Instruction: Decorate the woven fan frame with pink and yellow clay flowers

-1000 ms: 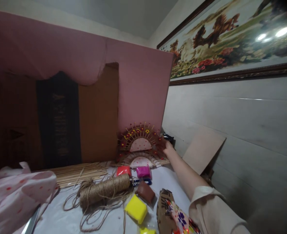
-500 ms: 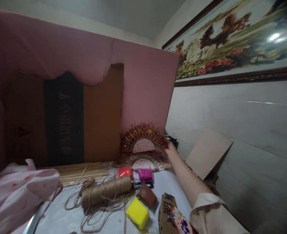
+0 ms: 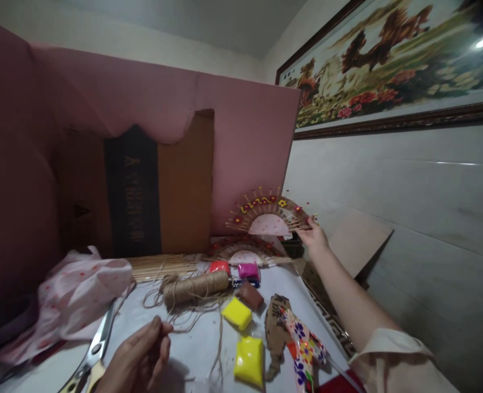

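Observation:
My right hand [image 3: 312, 236] grips the right end of a half-round fan-like piece [image 3: 268, 224], raised above the table's back right part. The piece has a brown arch with red and yellow decorations, thin sticks and a dotted half-circle. Below it lies a similar half-round piece [image 3: 243, 256]. Near the front left is my left hand [image 3: 149, 349], above the white table, its fingers curled together with nothing visible in them. Scissors [image 3: 97, 346] lie to its left, and a twine roll [image 3: 196, 289] lies beyond it.
Dotted cloth [image 3: 86, 284] is heaped at the left. Thin sticks [image 3: 163, 266] lie at the back before a cardboard sheet [image 3: 184, 191]. Yellow packets [image 3: 248, 360], a brown packet [image 3: 251, 295], a cardboard piece [image 3: 276, 327] and flowered material [image 3: 305, 346] lie on the right.
My right hand has lifted the fan-like piece up and to the right, off the lower one. My left hand has come into view at the front. The camera view has shifted.

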A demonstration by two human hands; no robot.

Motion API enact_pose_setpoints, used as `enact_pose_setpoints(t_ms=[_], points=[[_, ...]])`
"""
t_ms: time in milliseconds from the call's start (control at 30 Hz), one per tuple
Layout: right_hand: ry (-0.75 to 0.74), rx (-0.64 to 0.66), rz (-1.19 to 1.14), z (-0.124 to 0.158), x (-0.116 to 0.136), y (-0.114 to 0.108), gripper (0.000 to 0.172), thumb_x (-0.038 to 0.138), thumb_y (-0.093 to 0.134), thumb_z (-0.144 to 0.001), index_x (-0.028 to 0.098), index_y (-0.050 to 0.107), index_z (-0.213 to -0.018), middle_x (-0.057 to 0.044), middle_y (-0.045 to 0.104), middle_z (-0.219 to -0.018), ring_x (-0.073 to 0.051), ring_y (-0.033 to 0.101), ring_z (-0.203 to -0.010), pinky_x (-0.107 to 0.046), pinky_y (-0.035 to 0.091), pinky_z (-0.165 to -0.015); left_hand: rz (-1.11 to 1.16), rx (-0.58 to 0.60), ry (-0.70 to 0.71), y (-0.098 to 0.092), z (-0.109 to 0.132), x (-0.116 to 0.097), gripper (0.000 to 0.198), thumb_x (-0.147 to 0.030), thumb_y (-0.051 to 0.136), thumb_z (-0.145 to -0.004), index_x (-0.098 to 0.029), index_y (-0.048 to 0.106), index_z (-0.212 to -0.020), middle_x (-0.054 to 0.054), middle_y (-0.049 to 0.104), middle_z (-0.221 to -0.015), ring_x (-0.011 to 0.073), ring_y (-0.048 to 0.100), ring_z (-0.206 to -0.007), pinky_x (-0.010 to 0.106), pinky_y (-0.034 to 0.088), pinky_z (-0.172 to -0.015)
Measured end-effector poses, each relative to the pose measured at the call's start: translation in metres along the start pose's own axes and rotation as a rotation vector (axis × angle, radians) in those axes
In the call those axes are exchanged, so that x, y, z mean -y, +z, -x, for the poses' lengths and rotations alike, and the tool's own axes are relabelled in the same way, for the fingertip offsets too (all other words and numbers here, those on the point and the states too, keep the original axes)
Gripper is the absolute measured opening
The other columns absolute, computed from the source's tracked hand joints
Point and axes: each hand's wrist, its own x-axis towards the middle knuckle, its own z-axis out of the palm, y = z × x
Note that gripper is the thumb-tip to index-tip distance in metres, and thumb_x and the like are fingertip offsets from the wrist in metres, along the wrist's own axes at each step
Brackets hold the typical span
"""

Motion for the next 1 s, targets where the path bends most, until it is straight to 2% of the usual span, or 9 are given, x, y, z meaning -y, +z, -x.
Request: enact_pose_setpoints(t_ms=[67,167,300,400,500,567,633,833,1000], points=[[-0.001,-0.020,-0.017,0.018,0.023,-0.007,0.024,0.015,0.037,-0.093,0.017,0.057,-0.080,-0.002,0.066,-0.088,-0.013,0.062,-0.081,-0.035,0.052,-0.074,-0.057,0.069,0.068,0.001,0.005,-0.004,0.028,-0.035,0.074,-0.065,-0.013,0.064,-0.078,-0.003,0.055,-0.049,0.0057,0.044,-0.039,0.013,0.035,-0.034],[0.013,-0.019,-0.028,0.050,0.049,-0.016,0.029,0.014,0.036,-0.092,0.018,0.055,-0.070,-0.001,0.069,-0.081,-0.013,0.064,-0.077,-0.035,0.053,-0.073,-0.073,0.061,0.161,-0.001,0.008,-0.009,0.030,-0.026,0.072,-0.064,-0.012,0.061,-0.089,-0.001,0.060,-0.059,0.0072,0.047,-0.043,0.016,0.039,-0.039],[0.085,0.012,-0.015,0.099,0.055,-0.023,0.026,0.017,0.039,-0.090,0.019,0.055,-0.070,-0.002,0.070,-0.078,-0.014,0.065,-0.076,-0.039,0.053,-0.077,-0.034,0.074,0.158,-0.003,0.011,-0.009,0.026,-0.008,0.060,-0.060,-0.011,0.059,-0.086,-0.001,0.059,-0.063,0.0076,0.049,-0.044,0.017,0.038,-0.039],[0.181,0.025,0.009,0.140,0.034,-0.023,0.025,0.017,0.038,-0.091,0.019,0.058,-0.076,-0.003,0.070,-0.077,-0.016,0.066,-0.077,-0.041,0.053,-0.077,-0.014,0.095,0.105,-0.002,0.016,-0.007,0.030,-0.002,0.056,-0.057,-0.010,0.059,-0.086,-0.003,0.053,-0.060,0.0058,0.047,-0.043,0.015,0.035,-0.038],[0.300,0.036,0.036,0.181,-0.001,-0.018,0.023,0.019,0.038,-0.092,0.017,0.061,-0.085,-0.006,0.070,-0.079,-0.019,0.066,-0.079,-0.042,0.054,-0.074,0.059,0.102,0.025,0.000,0.019,-0.010,0.015,-0.015,0.057,-0.071,-0.011,0.059,-0.085,-0.004,0.051,-0.056,0.0071,0.046,-0.040,0.016,0.035,-0.036],[0.368,0.033,0.053,0.204,-0.025,-0.013,0.021,0.019,0.040,-0.091,0.015,0.061,-0.090,-0.007,0.070,-0.079,-0.020,0.067,-0.078,-0.042,0.055,-0.073,0.109,0.019,0.011,-0.002,0.018,-0.017,0.017,-0.028,0.053,-0.080,-0.012,0.058,-0.074,-0.002,0.051,-0.052,0.0085,0.045,-0.037,0.018,0.034,-0.033],[0.412,0.023,0.065,0.221,-0.046,-0.007,0.019,0.019,0.041,-0.091,0.015,0.059,-0.094,-0.007,0.070,-0.080,-0.020,0.067,-0.077,-0.040,0.055,-0.071,0.117,-0.116,0.066,-0.008,0.014,-0.026,0.022,-0.029,0.051,-0.082,-0.013,0.056,-0.067,0.000,0.054,-0.051,0.0091,0.047,-0.035,0.019,0.037,-0.035],[0.493,-0.010,0.126,0.245,-0.080,0.002,0.022,0.022,0.036,-0.094,0.015,0.056,-0.094,-0.005,0.068,-0.076,-0.016,0.066,-0.071,-0.032,0.055,-0.062,0.062,-0.211,0.137,-0.036,-0.007,-0.047,0.024,-0.024,0.048,-0.083,-0.013,0.053,-0.062,-0.004,0.047,-0.040,0.0055,0.036,-0.025,0.015,0.029,-0.027],[0.581,-0.017,0.258,0.244,-0.085,-0.006,0.023,0.030,0.039,-0.094,0.013,0.054,-0.087,-0.002,0.062,-0.066,-0.012,0.059,-0.053,-0.022,0.047,-0.044,-0.039,-0.150,0.079,-0.050,-0.013,-0.051,0.025,-0.022,0.051,-0.081,-0.013,0.052,-0.058,-0.008,0.034,-0.033,0.0038,0.027,-0.023,0.012,0.020,-0.023]])
